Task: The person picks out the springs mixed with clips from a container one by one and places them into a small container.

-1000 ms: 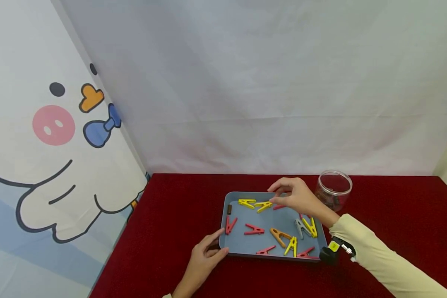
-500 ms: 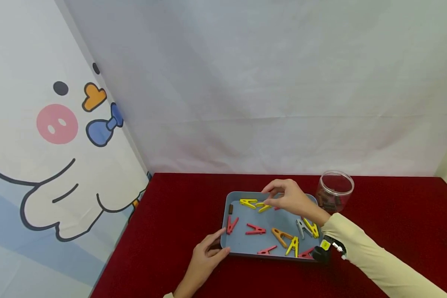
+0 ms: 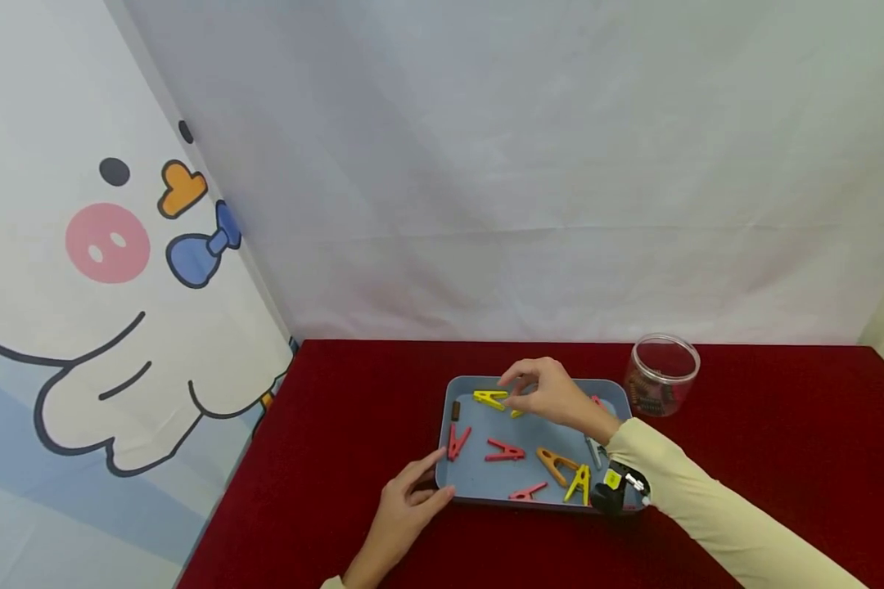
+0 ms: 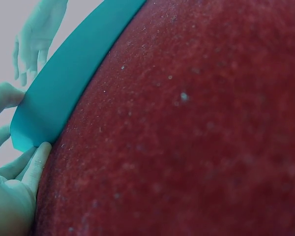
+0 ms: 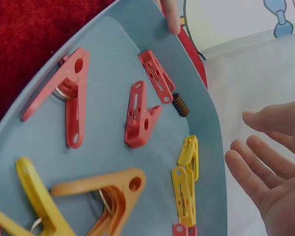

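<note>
A blue-grey tray holds several spring clips, and a small dark coil spring lies by its wall. My left hand holds the tray's near left corner, one fingertip over the rim and the thumb at the front side. Above the back of the tray is my right hand, its thumb and fingers apart with nothing between them. Nearest to it are yellow clips, one just left of its fingertips and another partly hidden under it in the head view.
A clear round jar with several dark springs inside stands behind the tray's right end. Red clips, an orange clip and a grey clip lie in the tray. Red cloth covers the table; a white curtain hangs behind.
My right hand has moved left along the back of the tray, covering most of one yellow clip and uncovering part of the right end. The left hand stays at the corner.
</note>
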`<state>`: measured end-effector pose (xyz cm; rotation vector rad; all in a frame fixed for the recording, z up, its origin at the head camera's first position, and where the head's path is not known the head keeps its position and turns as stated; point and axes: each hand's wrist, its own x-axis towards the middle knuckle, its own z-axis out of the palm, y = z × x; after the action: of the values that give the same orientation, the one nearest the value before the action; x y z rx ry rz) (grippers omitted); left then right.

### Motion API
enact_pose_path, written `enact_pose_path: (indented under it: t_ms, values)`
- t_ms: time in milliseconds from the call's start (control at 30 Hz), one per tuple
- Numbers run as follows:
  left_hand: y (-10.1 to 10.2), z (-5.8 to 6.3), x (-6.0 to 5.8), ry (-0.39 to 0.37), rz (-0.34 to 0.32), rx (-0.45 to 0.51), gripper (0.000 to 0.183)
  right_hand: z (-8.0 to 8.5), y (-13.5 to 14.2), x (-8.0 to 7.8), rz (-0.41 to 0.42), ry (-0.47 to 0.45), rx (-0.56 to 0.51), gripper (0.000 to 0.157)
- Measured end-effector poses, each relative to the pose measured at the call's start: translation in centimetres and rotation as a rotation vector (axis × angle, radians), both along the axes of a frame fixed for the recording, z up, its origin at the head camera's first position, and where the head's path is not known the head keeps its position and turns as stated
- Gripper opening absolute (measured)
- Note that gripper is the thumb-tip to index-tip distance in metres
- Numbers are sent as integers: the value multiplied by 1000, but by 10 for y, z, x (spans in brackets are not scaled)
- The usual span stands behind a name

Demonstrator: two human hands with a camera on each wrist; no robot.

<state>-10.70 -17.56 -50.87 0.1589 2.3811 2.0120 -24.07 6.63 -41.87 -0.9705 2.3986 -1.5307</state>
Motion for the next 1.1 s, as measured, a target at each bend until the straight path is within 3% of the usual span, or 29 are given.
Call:
enact_pose_path:
  t_ms: [133,367,900,1100]
  values:
    - [-1,0,0,3,7,-6,53,-20,-12,-14,15,8,9,18]
    - [-5,1,2,8,17,-3,54,-31,-34,-13,51,69,49,19]
    - [-5,-2,1,3,-11,-3,52,-38,-58,-16,63,94,172,20]
    - [-4,0,1,7,-9,-23,53,-44,-66,-19,50,159,182,17]
